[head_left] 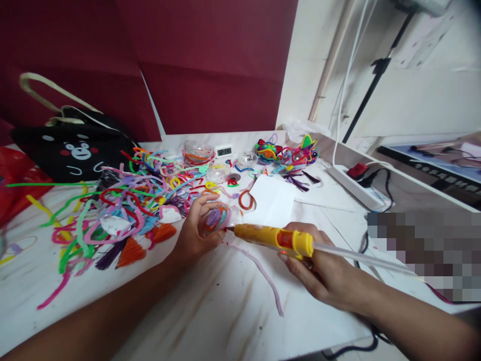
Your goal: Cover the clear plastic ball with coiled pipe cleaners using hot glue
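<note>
My left hand (197, 225) is closed round a clear plastic ball (220, 218) wrapped in purple, blue and orange pipe cleaners. In my right hand (319, 265) is a yellow hot glue gun (270, 239), with a long translucent glue stick (364, 259) poking out of its back. The gun's nozzle points left and meets the ball's lower right side, or comes very close to it; I cannot tell which. A pale pink pipe cleaner (263, 273) trails from beneath the ball across the white tabletop (210, 316).
A tangled heap of coloured pipe cleaners (131, 205) and tassels lies left, before a black bag (75, 148). White paper (272, 198), a small clock (224, 152) and decorated balls (268, 152) stand behind. A power strip (356, 188) sits right, with cables beside the table edge.
</note>
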Tool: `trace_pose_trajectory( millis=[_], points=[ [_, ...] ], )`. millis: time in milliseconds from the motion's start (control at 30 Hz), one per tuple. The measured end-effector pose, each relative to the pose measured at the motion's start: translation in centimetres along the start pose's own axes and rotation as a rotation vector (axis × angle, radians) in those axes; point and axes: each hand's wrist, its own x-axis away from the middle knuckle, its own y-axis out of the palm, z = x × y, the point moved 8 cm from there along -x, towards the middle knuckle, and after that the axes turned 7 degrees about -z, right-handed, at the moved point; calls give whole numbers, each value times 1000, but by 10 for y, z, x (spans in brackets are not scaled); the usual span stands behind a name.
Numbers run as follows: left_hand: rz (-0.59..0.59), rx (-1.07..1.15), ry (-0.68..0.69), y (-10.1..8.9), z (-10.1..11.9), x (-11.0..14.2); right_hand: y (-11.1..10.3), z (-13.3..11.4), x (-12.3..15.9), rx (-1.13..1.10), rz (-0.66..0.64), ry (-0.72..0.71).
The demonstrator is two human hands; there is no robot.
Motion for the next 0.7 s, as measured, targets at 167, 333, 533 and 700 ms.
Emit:
trace_pose_trajectory(
  millis=[167, 333, 533, 700],
  points=[
    [-49, -12, -19, 0, 1, -3, 0, 3, 2, 42, 13, 27],
    [-37, -1, -33, 0, 2, -3, 1, 5, 3, 53, 3, 26],
    [-42, -4, -34, 0, 2, -2, 4, 13, 7, 60, -19, 80],
    [-70, -22, -22, 0, 1, -1, 2, 11, 4, 30, -15, 63]
  ],
)
